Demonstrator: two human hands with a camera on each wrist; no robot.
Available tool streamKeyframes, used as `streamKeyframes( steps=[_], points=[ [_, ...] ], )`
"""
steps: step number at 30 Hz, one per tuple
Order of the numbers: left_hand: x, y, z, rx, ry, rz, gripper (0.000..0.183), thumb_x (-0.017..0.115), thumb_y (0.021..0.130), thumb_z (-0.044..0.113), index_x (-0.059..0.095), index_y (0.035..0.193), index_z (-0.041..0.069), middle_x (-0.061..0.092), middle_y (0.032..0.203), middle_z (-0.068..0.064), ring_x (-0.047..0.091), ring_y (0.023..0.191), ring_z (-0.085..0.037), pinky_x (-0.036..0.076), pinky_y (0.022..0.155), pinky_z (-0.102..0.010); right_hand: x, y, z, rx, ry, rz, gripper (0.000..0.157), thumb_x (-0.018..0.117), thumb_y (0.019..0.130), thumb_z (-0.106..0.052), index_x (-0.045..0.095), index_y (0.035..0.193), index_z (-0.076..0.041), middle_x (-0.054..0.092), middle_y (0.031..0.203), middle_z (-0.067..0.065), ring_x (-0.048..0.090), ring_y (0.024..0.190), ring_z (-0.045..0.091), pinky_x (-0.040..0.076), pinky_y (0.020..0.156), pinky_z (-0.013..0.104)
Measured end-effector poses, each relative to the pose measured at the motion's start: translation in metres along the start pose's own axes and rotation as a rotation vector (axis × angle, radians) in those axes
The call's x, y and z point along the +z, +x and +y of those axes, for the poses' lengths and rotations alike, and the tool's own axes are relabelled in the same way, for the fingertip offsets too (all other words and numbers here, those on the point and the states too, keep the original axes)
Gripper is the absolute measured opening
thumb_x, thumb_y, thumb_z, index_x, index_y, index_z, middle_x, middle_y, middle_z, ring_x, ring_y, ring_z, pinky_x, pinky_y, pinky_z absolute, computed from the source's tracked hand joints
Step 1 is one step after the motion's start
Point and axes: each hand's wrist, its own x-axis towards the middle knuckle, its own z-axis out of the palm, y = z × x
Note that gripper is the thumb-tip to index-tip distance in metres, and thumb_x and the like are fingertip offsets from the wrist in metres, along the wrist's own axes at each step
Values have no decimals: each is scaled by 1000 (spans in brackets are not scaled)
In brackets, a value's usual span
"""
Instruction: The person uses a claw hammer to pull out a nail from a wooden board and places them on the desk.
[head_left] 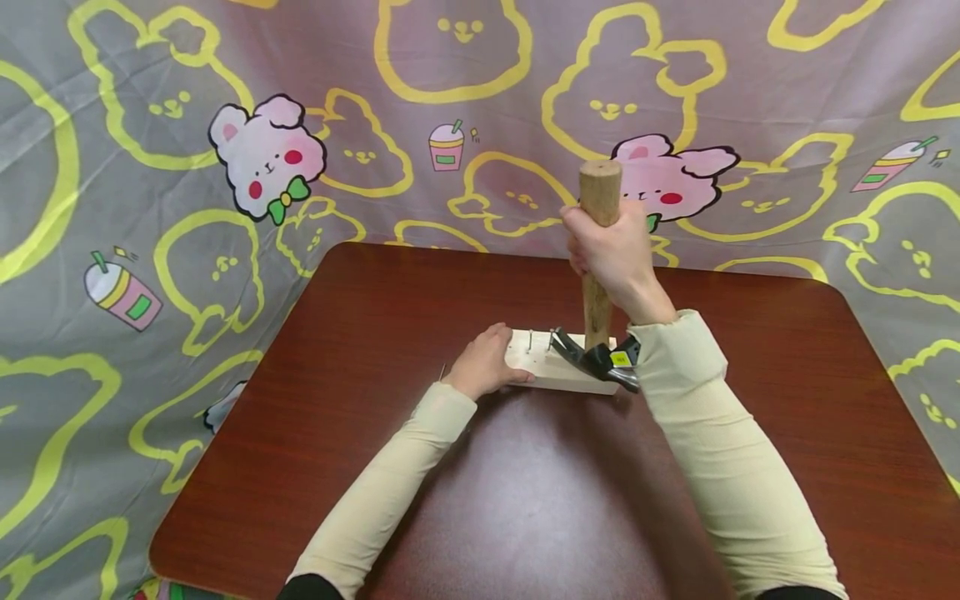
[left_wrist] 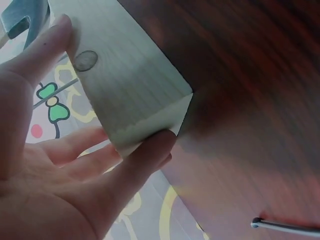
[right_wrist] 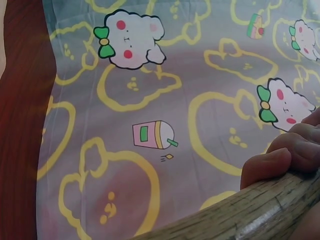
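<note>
My right hand [head_left: 618, 254] grips the wooden handle of a claw hammer [head_left: 597, 312], which stands nearly upright. Its black head lies on a pale wooden block [head_left: 573, 384], claw pointing left. By the claw tip, a nail [head_left: 552, 339] sticks up from the block; whether the claw touches it I cannot tell. Another nail [head_left: 529, 342] stands further left. My left hand [head_left: 483, 362] holds the block's left end, with thumb and fingers around it in the left wrist view. In the right wrist view, curled fingers [right_wrist: 270, 167] wrap the handle [right_wrist: 250, 210].
A loose nail [left_wrist: 285, 228] lies on the brown table [head_left: 360, 333] beyond the block's left end. Patterned cloth [head_left: 495, 117] hangs along the table's back and sides.
</note>
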Motion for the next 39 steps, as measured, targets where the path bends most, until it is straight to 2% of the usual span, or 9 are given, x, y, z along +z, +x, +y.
streamKeyframes(
  steps=[8,27,39],
  points=[
    [2,1,-2,5,4,7,72,81,72,47,55,123,1,49,143,-18,53,127,-33,44,106,-41,3,2,0,-3,-31,1,34,62,85,-10,46,55,-7,41,41,0,38,35,12,33,36,27],
    [3,0,-1,3,-16,6,72,82,73,45,54,122,1,46,145,-18,55,124,-36,45,105,-43,8,4,2,-53,35,-6,35,61,85,-8,46,54,-6,40,41,1,37,34,12,32,35,27],
    [2,-1,-1,-6,-5,-17,77,80,74,47,52,128,0,43,148,-20,50,129,-36,43,107,-43,1,-4,4,-72,180,22,31,59,87,-5,47,59,-6,38,43,-1,36,36,10,30,36,24]
  ],
)
